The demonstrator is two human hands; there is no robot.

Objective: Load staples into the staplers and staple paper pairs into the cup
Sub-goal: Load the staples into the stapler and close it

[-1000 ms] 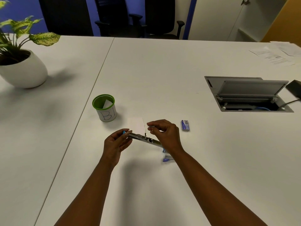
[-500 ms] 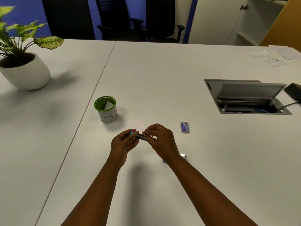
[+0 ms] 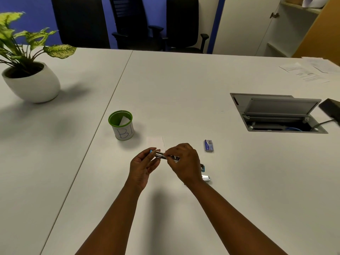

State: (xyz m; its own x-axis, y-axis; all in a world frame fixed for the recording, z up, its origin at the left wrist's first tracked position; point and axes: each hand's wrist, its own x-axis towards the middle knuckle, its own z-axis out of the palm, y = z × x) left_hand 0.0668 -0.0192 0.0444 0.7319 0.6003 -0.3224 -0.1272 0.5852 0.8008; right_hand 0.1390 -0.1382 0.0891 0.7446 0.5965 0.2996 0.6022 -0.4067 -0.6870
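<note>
Head view: the stapler (image 3: 166, 156) is held above the table (image 3: 184, 85), its blue tip pinched by the left hand (image 3: 142, 165), its middle gripped by the right hand (image 3: 184, 162). Paper (image 3: 155, 141) is seen at twelve o'clock, the cup (image 3: 122, 125) at ten, the staple box (image 3: 209, 145) at two.

A: Cup (image 3: 122, 127)?
B: White, green rim and lining, "BI" in blue pen.
A: Stapler (image 3: 164, 155)?
B: Silver metal, blue tip.
A: Staple box (image 3: 209, 145)?
B: Blue, white print.
A: Plant (image 3: 22, 43)?
B: Green-cream speckled leaves, white pot (image 3: 34, 85). Table (image 3: 184, 85) white.
</note>
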